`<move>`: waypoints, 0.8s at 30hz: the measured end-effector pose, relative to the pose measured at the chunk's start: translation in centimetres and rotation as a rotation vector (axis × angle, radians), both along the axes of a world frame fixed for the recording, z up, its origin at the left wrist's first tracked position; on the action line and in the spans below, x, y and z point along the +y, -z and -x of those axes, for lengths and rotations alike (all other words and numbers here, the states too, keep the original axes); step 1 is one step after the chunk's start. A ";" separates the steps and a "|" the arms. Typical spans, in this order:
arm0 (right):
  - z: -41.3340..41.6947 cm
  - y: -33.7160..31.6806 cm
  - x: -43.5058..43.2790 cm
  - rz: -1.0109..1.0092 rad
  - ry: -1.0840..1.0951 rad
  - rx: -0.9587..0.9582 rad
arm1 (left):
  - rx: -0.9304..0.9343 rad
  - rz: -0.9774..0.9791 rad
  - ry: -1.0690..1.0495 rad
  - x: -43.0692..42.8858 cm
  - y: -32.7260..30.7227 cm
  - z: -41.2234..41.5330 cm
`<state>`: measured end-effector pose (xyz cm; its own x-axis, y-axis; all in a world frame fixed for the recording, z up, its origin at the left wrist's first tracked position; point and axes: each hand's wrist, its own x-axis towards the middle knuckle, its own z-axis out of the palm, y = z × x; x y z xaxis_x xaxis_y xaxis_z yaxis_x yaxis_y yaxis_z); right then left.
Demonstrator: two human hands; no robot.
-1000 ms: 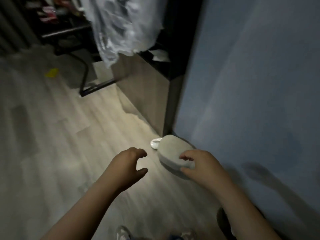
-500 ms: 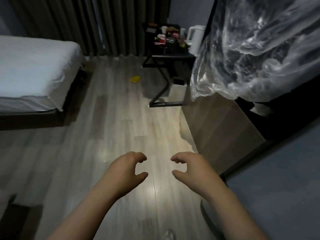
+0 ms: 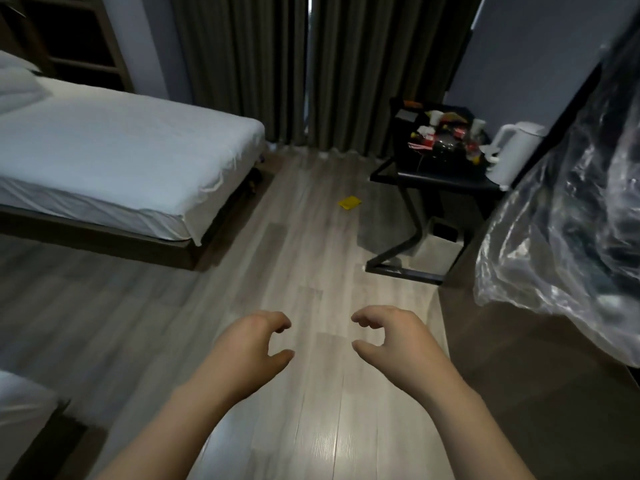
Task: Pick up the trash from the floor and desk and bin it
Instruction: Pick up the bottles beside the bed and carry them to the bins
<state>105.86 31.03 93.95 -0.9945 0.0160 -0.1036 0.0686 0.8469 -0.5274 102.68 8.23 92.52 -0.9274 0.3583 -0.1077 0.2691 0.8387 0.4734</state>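
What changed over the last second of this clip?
The right hand came off the round grey bin lid; the view swung from that bin, now out of sight, up into the room. The left hand stayed loosely curled and empty, as the right now is. The flat yellow scrap still lies on the wooden floor near the black desk.

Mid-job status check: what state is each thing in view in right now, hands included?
Left hand: fingers loosely curled, holding nothing.
Right hand: fingers loosely curled, holding nothing.
Flat yellow scrap: lying on the wooden floor, not picked up.
Black desk: top cluttered with cups and wrappers.
White electric kettle: upright on the desk.
Pale square bin: under the desk, open-topped.
Grey curtains: drawn.
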 end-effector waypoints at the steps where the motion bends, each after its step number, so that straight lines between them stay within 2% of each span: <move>1: 1.8 -0.2 0.5 -0.005 -0.015 0.011 | 0.008 -0.006 -0.018 0.4 -0.2 1.4; 12: 19.1 -0.4 2.9 -0.033 -0.086 0.042 | 0.026 -0.021 -0.083 1.9 -0.4 17.3; 24: 42.1 -0.7 -1.0 -0.040 -0.033 0.013 | 0.026 -0.017 -0.070 -2.0 -0.8 41.7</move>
<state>63.78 30.00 94.70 -0.9958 -0.0128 -0.0907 0.0337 0.8691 -0.4934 60.96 6.24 93.36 -0.9526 0.2940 -0.0782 0.2222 0.8479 0.4813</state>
